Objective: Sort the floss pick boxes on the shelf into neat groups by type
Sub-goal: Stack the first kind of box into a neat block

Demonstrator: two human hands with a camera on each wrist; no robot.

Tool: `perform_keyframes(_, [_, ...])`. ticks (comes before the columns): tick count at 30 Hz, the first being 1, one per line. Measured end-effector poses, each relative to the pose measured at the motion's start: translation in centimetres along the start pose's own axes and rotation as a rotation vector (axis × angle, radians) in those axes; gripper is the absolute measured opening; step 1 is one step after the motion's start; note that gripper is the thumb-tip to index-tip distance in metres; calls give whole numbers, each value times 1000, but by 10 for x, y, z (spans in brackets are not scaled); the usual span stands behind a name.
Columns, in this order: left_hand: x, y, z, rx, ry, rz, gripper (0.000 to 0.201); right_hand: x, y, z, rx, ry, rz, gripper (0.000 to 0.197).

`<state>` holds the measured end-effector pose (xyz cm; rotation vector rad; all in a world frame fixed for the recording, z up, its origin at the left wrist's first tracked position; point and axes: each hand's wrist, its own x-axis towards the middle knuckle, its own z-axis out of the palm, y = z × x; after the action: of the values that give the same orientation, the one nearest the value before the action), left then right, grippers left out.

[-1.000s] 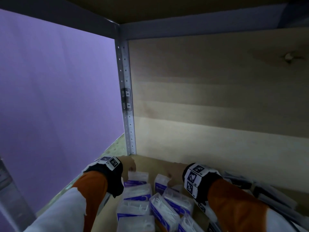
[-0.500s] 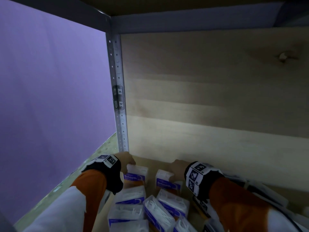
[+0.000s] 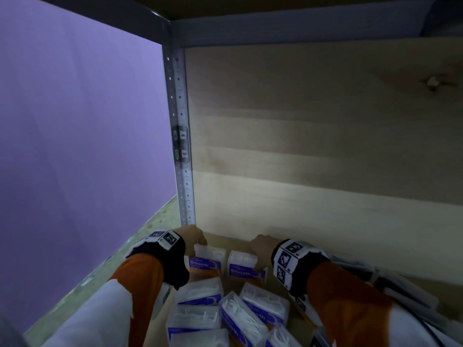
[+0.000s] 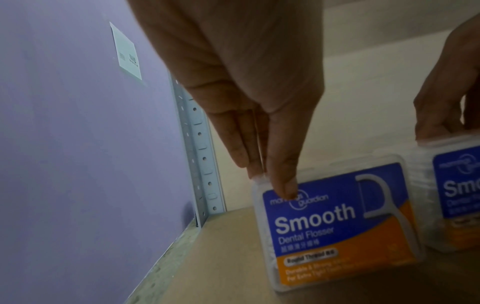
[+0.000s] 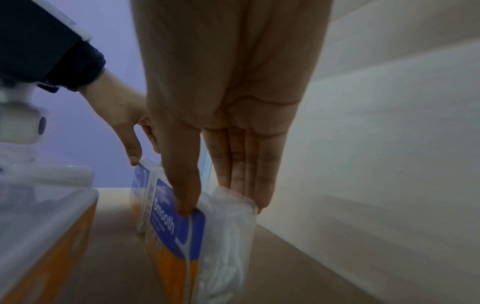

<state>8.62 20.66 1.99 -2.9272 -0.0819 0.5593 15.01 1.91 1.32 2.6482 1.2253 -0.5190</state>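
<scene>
Nearest, loose floss pick boxes (image 3: 240,319) lie flat on the shelf (image 3: 220,240). Beyond them, two "Smooth" boxes stand upright side by side near the back panel (image 3: 325,171). The left hand (image 3: 191,237) pinches the left box (image 3: 206,261) by its top, the right hand (image 3: 260,249) pinches the right box (image 3: 244,267), both grips directly above.

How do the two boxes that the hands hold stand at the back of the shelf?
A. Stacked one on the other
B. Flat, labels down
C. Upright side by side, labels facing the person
C: the left hand and right hand each pinch the top of an upright Smooth box, with the second box beside it.
</scene>
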Motion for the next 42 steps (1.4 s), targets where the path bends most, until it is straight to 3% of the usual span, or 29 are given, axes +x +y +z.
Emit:
perform_keyframes(5, [1,-2,2,-22,5,-6,53,0,-2,-3,-51,5,-30,35])
perform_keyframes(9, [2,-3,2,-29,15,-8,54,1,-7,-4,-62,25,-41,17])
perform_keyframes(18, [3,-5,4,7,25,13,54,3,-6,-2,-22,26,-24,28])
perform_keyframes(26, [3,-3,4,4,26,-3,56,6,-5,-1,15,36,-3,23])
perform_keyframes(30, [4,-3,5,11,29,-8,56,10,-3,1,-27,29,-14,49])
perform_keyframes(34, [5,-3,6,15,30,-17,56,7,-4,0,0,37,0,28])
perform_keyframes(37, [6,-4,8,11,33,-19,56,4,-4,2,28,39,-26,37])
perform_keyframes(42, [8,-4,10,25,32,-25,58,-2,-7,0,0,41,-26,36])
